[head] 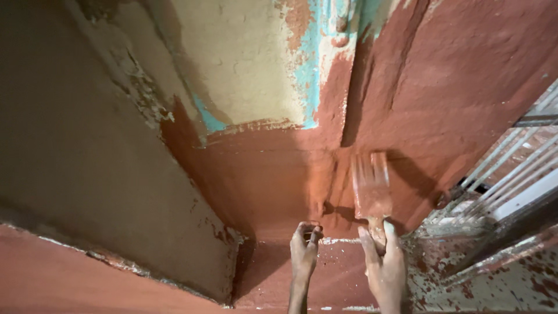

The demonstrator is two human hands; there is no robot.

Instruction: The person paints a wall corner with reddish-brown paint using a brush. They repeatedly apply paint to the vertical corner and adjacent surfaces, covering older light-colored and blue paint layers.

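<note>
Left hand (303, 249): fingers curled, tips resting on the red ledge (340, 239); it holds nothing that I can see.
Right hand (385, 264): closed around the handle of the paintbrush (371, 191).
Paintbrush: upright, red-stained bristles pressed on the red-painted wall (273, 174), just above the ledge.
Metal grille (511, 174): at right, spattered with paint.
Upper wall (244, 64): beige and peeling, with turquoise patches.

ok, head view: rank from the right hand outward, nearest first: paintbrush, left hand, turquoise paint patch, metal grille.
1. Paintbrush: held in the right hand, bristles against the red wall just above it.
2. Left hand: beside it, on its left.
3. Metal grille: out to the right, upward.
4. Turquoise paint patch: high up the wall, farthest.
</note>
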